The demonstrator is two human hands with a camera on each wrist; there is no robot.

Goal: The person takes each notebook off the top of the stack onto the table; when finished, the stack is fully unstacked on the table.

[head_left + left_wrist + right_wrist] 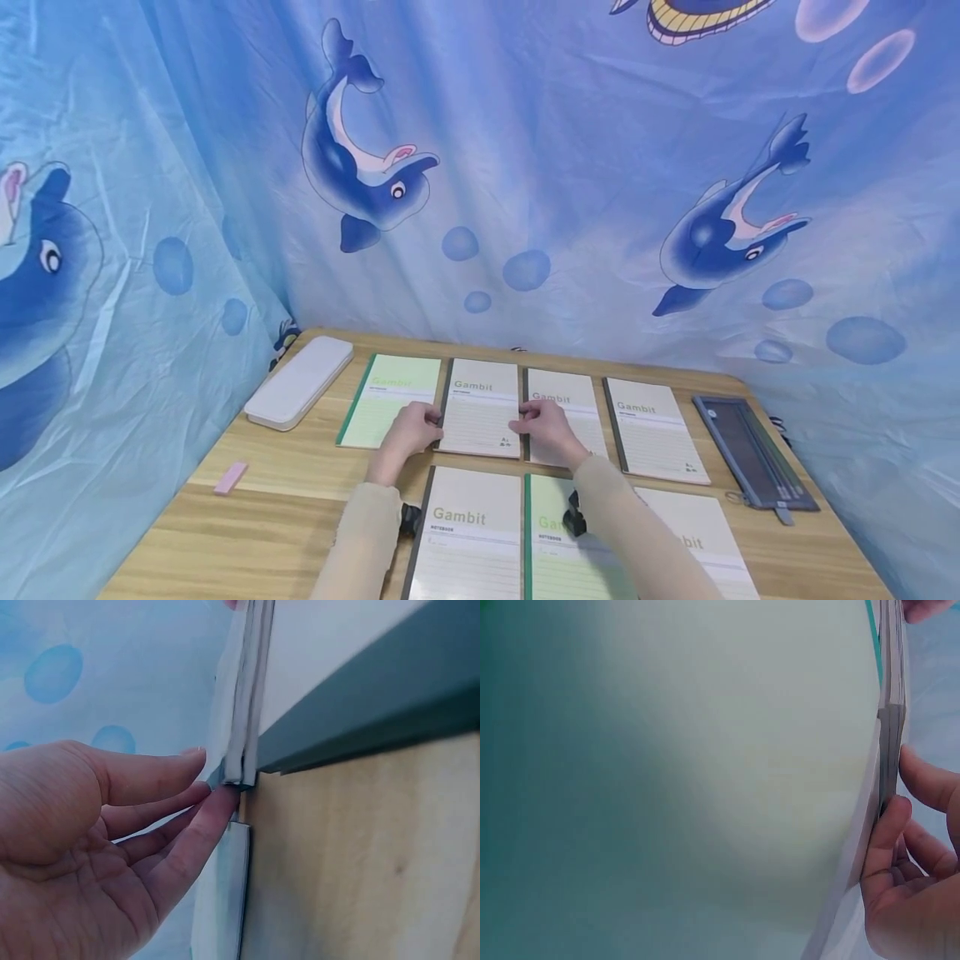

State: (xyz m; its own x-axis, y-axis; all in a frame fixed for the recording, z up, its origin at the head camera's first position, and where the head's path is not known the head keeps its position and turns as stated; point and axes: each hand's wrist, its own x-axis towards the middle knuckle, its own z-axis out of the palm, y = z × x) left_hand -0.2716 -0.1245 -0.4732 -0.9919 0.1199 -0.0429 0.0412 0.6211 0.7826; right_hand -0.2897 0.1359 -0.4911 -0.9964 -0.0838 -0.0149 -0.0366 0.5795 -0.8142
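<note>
A white "Gambit" notebook (480,407) with a grey spine lies second in the back row on the wooden table (300,467). My left hand (412,429) touches its left edge with straight fingers; in the left wrist view the fingertips (217,799) press the stacked page edges (241,712) at a corner. My right hand (546,421) rests at the notebook's right edge. In the right wrist view its fingertips (891,821) touch the thin notebook edge (891,690). A pale green blurred cover (705,750) fills the remainder of that view.
A green notebook (390,400) lies left of the touched one, and two white ones (573,408) (652,429) lie to its right. Three more notebooks (465,533) form the front row. A white pencil case (300,382), a pink eraser (230,477) and a grey case (753,450) lie at the sides. Blue dolphin cloth (525,167) hangs behind.
</note>
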